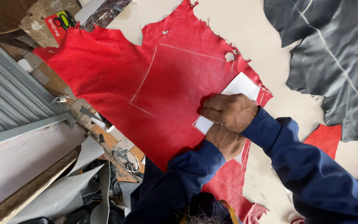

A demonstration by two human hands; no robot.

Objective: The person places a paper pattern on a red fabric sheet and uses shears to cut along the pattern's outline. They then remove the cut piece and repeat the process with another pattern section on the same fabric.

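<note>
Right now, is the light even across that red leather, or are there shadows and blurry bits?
Head view: soft, even light on the red leather, no glare; slight shadow under the two hands, right hand and left hand, pressing a white template; the dark blue sleeve looks softer near the bottom edge.

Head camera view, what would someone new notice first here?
The big red leather hide spread across the pale table fills the middle. Both hands, the right hand over the left hand, press a white card template onto its right edge. A dark grey hide lies at upper right.
</note>
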